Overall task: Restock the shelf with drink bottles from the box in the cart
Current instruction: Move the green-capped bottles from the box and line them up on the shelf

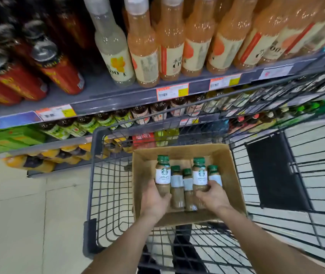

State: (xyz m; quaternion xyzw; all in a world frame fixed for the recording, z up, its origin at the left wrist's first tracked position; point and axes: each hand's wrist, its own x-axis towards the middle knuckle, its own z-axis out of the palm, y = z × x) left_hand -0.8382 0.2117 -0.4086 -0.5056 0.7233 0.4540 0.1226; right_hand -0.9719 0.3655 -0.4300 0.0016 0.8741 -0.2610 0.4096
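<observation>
An open cardboard box (pixel 231 175) sits in a wire shopping cart (pixel 108 194). Several green-capped coffee bottles with white labels stand inside the box. My left hand (pixel 155 196) grips the leftmost bottle (pixel 162 173) around its lower body. My right hand (pixel 211 194) grips another bottle (pixel 199 173) near the right of the group, low down. Both gripped bottles stand taller than the bottles between them (pixel 177 184). The grey shelf (pixel 118 95) stretches across the upper half of the view.
The top shelf holds tall peach and pale drink bottles (pixel 169 42) and red dark-capped bottles (pixel 58 70) on the left. Lower shelves carry brown-capped bottles, green packs and orange bottles (pixel 39 161). Orange price tags (pixel 172 91) line the shelf edge. Pale tiled floor (pixel 29 214) lies left of the cart.
</observation>
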